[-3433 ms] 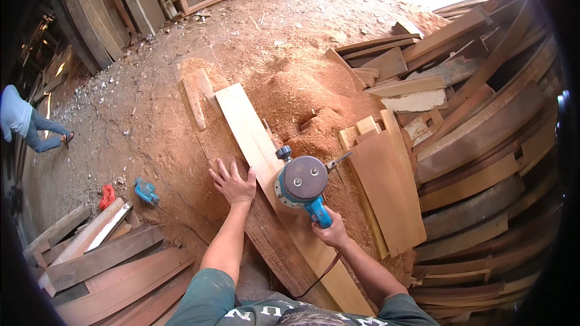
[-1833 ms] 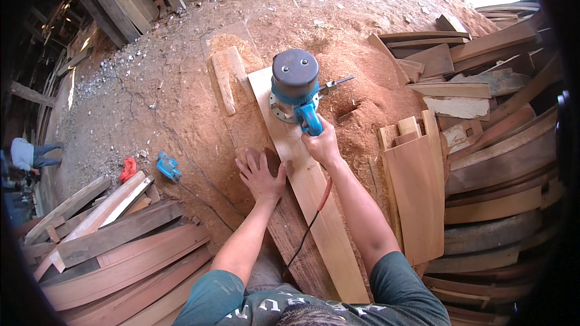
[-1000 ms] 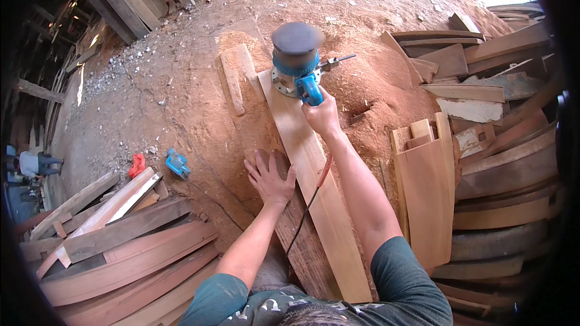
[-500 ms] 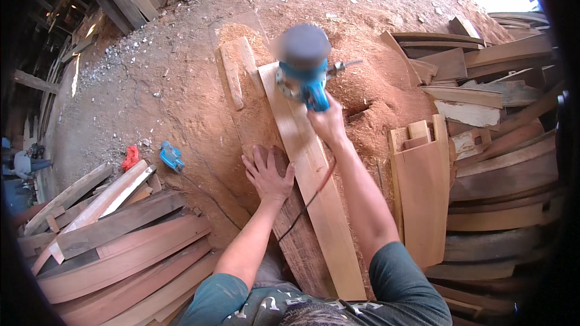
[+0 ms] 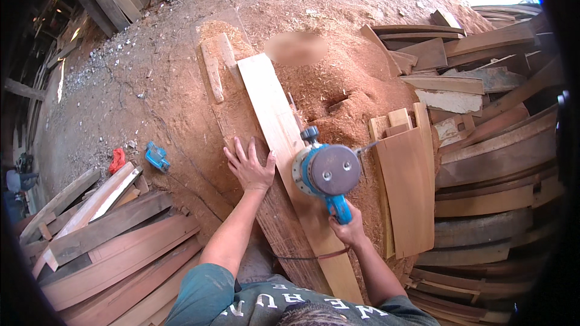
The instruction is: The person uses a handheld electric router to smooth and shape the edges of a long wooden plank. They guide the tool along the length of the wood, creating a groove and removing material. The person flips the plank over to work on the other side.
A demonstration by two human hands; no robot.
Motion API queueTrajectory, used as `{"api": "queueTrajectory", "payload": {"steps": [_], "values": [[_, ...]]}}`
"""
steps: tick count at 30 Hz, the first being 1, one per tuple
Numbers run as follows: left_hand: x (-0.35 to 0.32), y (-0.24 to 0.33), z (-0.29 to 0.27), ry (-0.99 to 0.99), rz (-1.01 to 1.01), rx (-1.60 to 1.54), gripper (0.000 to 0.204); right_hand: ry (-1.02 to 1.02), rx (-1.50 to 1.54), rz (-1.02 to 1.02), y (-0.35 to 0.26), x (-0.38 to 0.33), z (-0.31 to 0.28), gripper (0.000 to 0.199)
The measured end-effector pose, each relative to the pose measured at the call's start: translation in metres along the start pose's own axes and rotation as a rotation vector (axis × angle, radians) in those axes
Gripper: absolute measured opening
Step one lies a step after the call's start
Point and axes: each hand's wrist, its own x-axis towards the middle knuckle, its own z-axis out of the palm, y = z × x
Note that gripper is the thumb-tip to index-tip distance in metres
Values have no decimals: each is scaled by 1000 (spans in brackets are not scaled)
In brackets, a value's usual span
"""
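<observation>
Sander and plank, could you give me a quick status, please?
Right hand grips sander on plank. Left hand flat beside it. Sawdust alongside.

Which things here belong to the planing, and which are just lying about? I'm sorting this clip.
In use:
right hand holding the planer
left hand pressing by the pale plank
dark board underneath

Lying about:
blue tool
red tool
plank stacks
short offcuts

I'm in a rough, open-sided woodworking yard: sawdust (image 5: 338, 78) heaps over the dirt floor (image 5: 139, 84), curved planks (image 5: 115, 253) stack at my left, more boards (image 5: 495, 163) pile at my right, and timber leans along the far edge.
</observation>
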Motion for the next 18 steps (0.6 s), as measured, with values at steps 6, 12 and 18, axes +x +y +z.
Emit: {"api": "queueTrajectory", "payload": {"steps": [6,12,18], "values": [[0,3,-6,-99,-22,3,86,-5,55,-93,-15,73,19,22],[-2,4,-12,-91,-1,-1,78,0,69,-167,-33,131,38,23],[-2,3,-9,-93,-10,-9,80,-9,77,-206,-47,172,48,25]]}}
